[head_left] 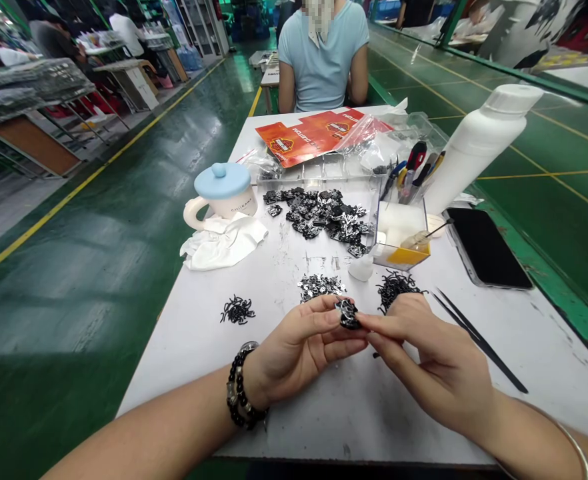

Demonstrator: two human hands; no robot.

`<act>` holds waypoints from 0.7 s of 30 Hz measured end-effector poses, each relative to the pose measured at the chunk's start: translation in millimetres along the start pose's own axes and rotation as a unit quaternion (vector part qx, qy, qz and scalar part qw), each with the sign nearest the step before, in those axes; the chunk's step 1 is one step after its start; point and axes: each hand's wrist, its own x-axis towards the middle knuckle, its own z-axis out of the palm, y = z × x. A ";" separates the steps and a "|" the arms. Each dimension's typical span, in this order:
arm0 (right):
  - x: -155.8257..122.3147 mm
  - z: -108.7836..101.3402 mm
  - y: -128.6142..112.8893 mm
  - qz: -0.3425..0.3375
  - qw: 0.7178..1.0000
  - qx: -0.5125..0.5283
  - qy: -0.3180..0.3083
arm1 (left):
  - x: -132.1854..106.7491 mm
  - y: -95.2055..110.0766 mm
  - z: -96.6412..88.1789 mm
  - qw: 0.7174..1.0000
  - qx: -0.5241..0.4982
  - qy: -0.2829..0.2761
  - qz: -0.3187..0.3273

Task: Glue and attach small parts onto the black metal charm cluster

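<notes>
My left hand [299, 347] holds a small black piece with silver markings [348, 313] between thumb and fingers, above the near middle of the table. My right hand [434, 353] is closed in a pinch, its index fingertip at the piece's right edge; anything between the fingertips is hidden. Just beyond the hands lies a pile of small silver and black bits [320, 287]. A heap of short black strips [397, 288] is partly behind my right hand, and a smaller heap of black strips [237, 310] lies to the left. Farther back spreads a pile of similar black-and-silver pieces [319, 210].
Black tweezers [484, 340] and a phone [489, 247] lie right. A clear tool box [401, 253], small white bottle [361, 268] and tall white bottle [479, 147] stand nearby. A lidded mug [229, 197] and tissue [224, 243] are left; red printed cards [299, 140] lie behind. A person [324, 60] sits beyond.
</notes>
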 end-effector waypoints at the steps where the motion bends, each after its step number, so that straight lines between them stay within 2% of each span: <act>1: -0.4 -0.1 0.2 0.003 1.000 0.000 0.000 | 0.0 0.1 0.2 1.000 0.002 -0.001 0.001; 6: -5.4 -0.3 6.1 0.078 0.996 0.035 0.034 | -0.8 1.2 0.6 1.000 0.018 -0.012 0.004; 10: -7.4 0.1 11.1 0.125 0.986 0.111 0.000 | -2.0 0.9 -0.8 0.999 0.033 -0.029 -0.008; 13: -7.2 1.2 10.3 0.139 0.976 0.169 -0.020 | -2.4 -0.8 -1.7 0.997 0.051 -0.048 -0.013; 18: -6.9 1.0 5.8 0.127 0.974 0.185 0.001 | -3.1 -2.0 -0.6 0.993 0.096 -0.064 -0.016; 20: -6.7 -0.8 5.3 0.116 0.976 0.186 0.005 | -5.1 2.0 0.6 0.984 0.162 -0.068 0.011; 21: -6.5 -1.9 5.4 0.114 0.976 0.188 0.005 | -6.7 5.1 1.4 0.972 0.221 -0.067 0.048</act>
